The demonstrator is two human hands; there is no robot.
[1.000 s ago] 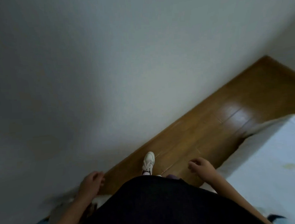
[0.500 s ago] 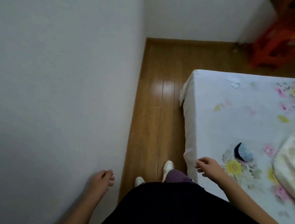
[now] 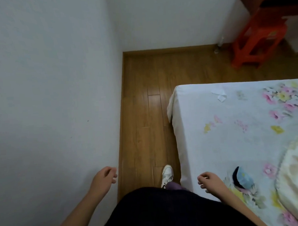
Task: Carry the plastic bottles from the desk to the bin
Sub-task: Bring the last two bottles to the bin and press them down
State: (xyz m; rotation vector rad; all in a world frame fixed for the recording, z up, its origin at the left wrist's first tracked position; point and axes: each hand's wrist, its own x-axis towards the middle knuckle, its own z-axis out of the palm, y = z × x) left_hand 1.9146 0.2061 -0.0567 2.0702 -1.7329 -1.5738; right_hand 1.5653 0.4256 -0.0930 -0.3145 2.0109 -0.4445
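1. Head view: a narrow strip of wooden floor (image 3: 144,113) is seen between a white wall (image 3: 49,83) on the left and a bed (image 3: 231,135) on the right, with one white shoe (image 3: 166,175) placed forward on the boards.

2. Neither a plastic bottle, nor the counter, nor the bin is shown anywhere in view, so where the task's things are cannot be told.

3. The left hand (image 3: 103,179) is held near the wall, fingers loosely curled and apart, with nothing in it. The right hand (image 3: 210,181) is held over the near edge of the bed, fingers likewise loosely curled, and nothing is gripped by it.

4. How far the task has come can only be judged loosely: with both hands empty, no bottle is being carried at this moment. It is judged that a walk is under way, either toward the counter for a bottle or away from the bin; which of the two cannot be told. How many bottles remain is not shown.

5. Around the path: a floral sheet is spread on the bed, a dark and pale blue item (image 3: 241,178) lies on it just beside the right hand, and a piece of white paper (image 3: 220,93) rests near the far corner. A red plastic stool (image 3: 256,38) stands at the far right, beyond the bed.

6. The passage ahead is closed by the far wall, so a turn to the right around the bed corner is judged likely to be needed; the corner of the bed and the stool are the things that could be brushed against.
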